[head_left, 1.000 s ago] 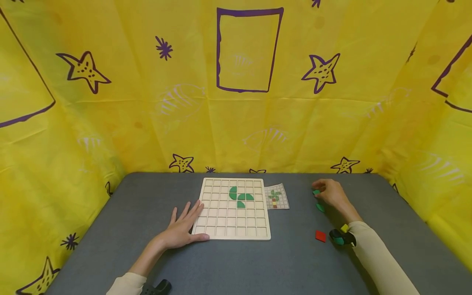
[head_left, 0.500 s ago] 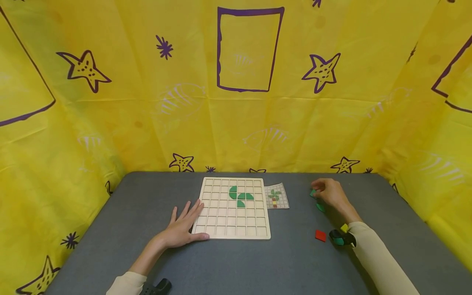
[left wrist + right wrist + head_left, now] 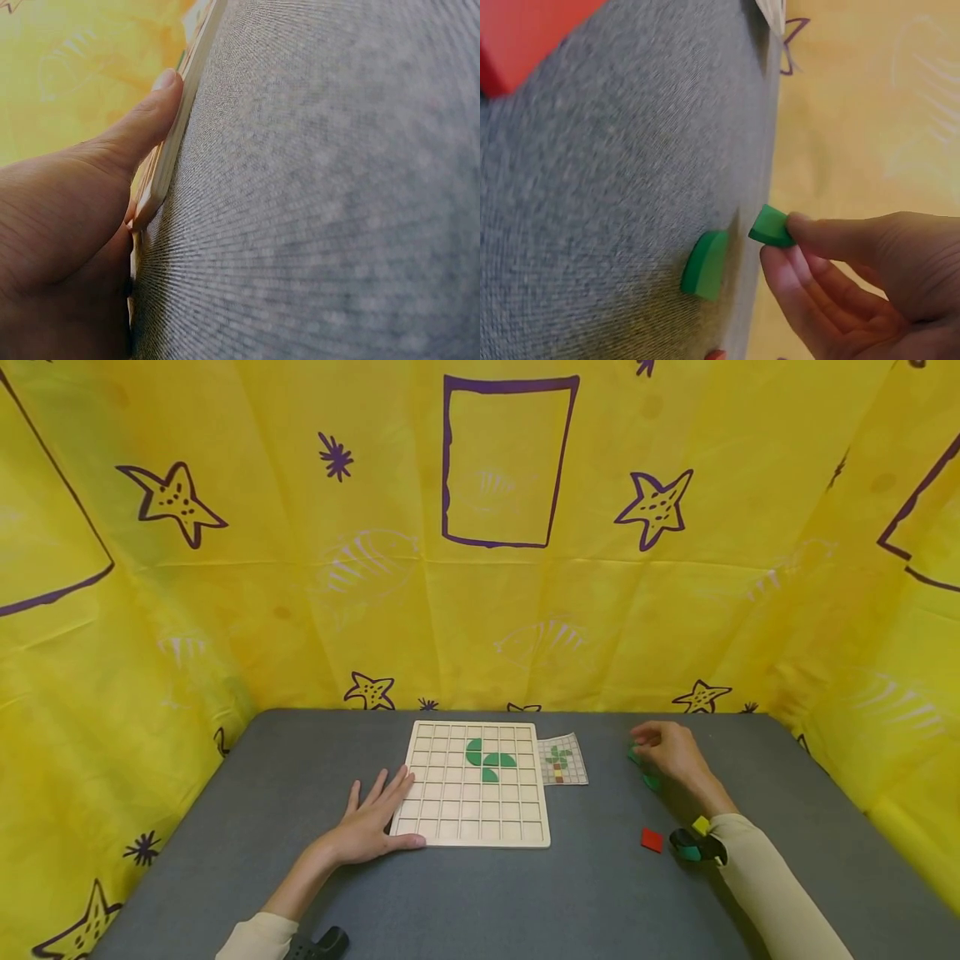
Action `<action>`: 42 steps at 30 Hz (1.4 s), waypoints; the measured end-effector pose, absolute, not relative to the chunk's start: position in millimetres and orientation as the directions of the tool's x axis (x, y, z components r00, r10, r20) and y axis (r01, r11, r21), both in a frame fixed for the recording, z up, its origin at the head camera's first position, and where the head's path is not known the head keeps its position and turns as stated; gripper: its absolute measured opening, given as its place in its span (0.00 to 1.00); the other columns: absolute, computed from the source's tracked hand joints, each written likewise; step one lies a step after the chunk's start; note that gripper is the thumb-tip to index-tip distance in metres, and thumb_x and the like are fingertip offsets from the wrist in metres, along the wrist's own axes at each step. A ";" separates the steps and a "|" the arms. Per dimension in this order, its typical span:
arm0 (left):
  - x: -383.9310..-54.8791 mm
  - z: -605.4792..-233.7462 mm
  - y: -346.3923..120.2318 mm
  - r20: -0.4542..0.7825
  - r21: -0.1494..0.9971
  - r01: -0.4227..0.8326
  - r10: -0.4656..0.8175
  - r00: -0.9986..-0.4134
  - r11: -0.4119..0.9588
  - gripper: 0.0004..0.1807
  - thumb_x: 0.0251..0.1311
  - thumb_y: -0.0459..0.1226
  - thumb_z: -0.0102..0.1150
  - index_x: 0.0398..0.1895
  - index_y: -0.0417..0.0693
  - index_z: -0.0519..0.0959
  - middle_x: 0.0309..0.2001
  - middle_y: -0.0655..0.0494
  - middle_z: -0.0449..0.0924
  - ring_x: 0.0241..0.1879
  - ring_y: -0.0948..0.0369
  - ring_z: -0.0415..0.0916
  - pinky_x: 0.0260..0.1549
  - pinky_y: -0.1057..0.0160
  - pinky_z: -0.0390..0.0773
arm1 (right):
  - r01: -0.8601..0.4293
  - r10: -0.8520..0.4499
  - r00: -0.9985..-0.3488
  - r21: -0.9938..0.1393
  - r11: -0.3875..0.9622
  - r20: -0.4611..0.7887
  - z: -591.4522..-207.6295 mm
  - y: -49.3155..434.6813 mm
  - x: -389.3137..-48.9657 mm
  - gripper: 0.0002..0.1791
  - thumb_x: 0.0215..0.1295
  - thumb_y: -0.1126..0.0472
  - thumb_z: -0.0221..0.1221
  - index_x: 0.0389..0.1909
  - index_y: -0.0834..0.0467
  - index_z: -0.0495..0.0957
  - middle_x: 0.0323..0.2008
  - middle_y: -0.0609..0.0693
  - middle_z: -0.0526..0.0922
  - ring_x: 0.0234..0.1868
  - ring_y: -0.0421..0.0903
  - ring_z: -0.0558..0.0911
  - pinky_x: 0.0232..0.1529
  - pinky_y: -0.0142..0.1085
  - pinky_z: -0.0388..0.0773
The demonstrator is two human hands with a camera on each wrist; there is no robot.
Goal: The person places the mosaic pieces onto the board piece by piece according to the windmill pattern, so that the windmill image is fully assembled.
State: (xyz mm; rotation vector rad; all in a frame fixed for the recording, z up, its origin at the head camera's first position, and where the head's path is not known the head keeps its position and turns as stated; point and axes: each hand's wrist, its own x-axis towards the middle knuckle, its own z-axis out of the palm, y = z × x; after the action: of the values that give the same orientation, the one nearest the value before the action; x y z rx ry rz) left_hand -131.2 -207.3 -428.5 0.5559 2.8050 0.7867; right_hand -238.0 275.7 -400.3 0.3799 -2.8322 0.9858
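- Head view: a pale wooden grid board (image 3: 474, 783) lies flat on a grey felt-covered table (image 3: 480, 893), and everything here is placed from that board. The left hand (image 3: 372, 827) lies at the board's near left corner with fingers straight and spread, the thumb along the near edge, holding nothing; it seems to brace the board so it does not slide. Three green quarter-round pieces (image 3: 489, 759) sit in cells in the far middle of the board. A small printed pattern card (image 3: 562, 760) lies just beside the board's far right edge, likely kept there as a reference to read from. Well to the right of the board, the right hand (image 3: 670, 750) pinches a small green wooden piece (image 3: 636, 752) at its fingertips, raised off the table. A second green piece (image 3: 652, 782) lies on the table just below that hand, and a red square tile (image 3: 652, 839) lies nearer, right of the board's near corner.
- Left wrist view: the thumb presses flat against the board's thin wooden edge (image 3: 177, 127), with the palm down on the grey felt.
- Right wrist view: the thumb and forefinger nip the green piece (image 3: 772, 227) by one corner, a narrow fingertip hold that leaves most of it free. The second green piece (image 3: 704, 263) lies flat just beside it on the felt.
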 end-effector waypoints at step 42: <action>-130.9 -428.2 -206.7 -0.070 0.531 0.302 0.396 -0.916 0.792 0.57 0.56 0.61 0.63 0.78 0.44 0.47 0.78 0.44 0.39 0.75 0.39 0.30 0.63 0.32 0.22 | -0.367 -0.213 -0.929 -0.681 0.634 0.302 -388.3 224.1 -222.0 0.11 0.61 0.64 0.67 0.43 0.64 0.84 0.37 0.56 0.87 0.38 0.53 0.85 0.38 0.43 0.81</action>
State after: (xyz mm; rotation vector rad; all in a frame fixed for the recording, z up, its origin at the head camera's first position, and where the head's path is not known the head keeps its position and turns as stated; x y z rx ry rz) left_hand -130.9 -206.7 -428.2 0.5507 2.8039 0.7864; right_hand -222.0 224.1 -388.3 0.4781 -2.6616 1.1740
